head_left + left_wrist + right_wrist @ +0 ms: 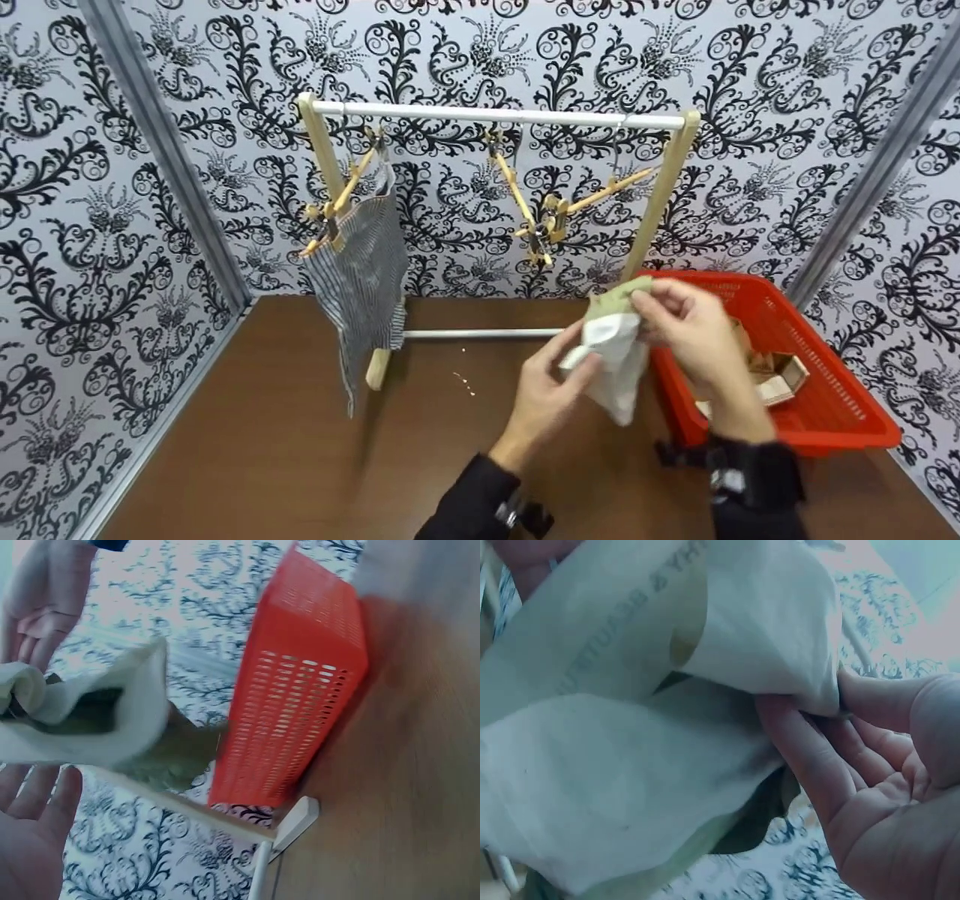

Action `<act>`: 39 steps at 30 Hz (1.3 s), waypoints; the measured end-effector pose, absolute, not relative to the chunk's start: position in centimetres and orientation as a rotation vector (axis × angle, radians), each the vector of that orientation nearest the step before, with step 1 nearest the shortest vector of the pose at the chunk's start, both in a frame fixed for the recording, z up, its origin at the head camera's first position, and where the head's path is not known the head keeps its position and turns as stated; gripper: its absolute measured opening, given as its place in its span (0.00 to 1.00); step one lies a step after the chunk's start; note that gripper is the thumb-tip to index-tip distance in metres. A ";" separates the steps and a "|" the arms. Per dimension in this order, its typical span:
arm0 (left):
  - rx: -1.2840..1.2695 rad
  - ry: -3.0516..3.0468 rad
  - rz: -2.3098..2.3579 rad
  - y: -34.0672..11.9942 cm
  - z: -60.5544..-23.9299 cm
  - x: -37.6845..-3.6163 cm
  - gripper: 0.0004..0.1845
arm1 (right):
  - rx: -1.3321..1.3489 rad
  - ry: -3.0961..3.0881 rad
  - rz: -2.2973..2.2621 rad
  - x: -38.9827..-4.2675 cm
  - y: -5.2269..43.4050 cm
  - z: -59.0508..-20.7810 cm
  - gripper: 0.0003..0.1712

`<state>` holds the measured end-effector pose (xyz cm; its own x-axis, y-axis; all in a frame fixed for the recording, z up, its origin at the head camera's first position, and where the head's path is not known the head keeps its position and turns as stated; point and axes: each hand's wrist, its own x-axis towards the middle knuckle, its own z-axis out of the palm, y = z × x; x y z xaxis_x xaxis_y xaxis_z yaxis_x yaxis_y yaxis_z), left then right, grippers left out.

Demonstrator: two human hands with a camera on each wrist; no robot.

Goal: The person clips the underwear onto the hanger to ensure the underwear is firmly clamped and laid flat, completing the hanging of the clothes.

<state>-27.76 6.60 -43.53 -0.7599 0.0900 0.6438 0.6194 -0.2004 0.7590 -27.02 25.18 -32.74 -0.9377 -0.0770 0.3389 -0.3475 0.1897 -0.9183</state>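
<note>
Both hands hold a small white and green piece of cloth (613,352) in front of the rack's right side. At its green upper edge, my right hand (694,322) pinches the cloth between thumb and fingers. Lower down on its left side, my left hand (547,390) grips the white part with the thumb in front. In the right wrist view, the cloth (615,780) is partly folded and bears printed letters. My right hand (877,772) pinches its fold there. From the left wrist, the cloth (142,705) shows an opening with green inside.
Behind stands a rack with a white rod (480,114) and wooden posts. A grey striped cloth (364,262) hangs from the left clip hanger (352,180); other clip hangers (517,187) hang further right. A red basket (847,390) with small wooden pieces (787,371) stands at right.
</note>
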 end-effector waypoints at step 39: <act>-0.384 -1.498 -2.248 -2.0 -41.2 -24.6 0.11 | 0.833 -2.213 1.219 -24.6 17.4 -38.6 0.32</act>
<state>-24.62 -2.03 -41.21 -0.8782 -0.1826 0.4421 0.4784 -0.3385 0.8103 -24.58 17.38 -38.59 -0.7012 -0.2795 0.6559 -0.7037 0.4190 -0.5738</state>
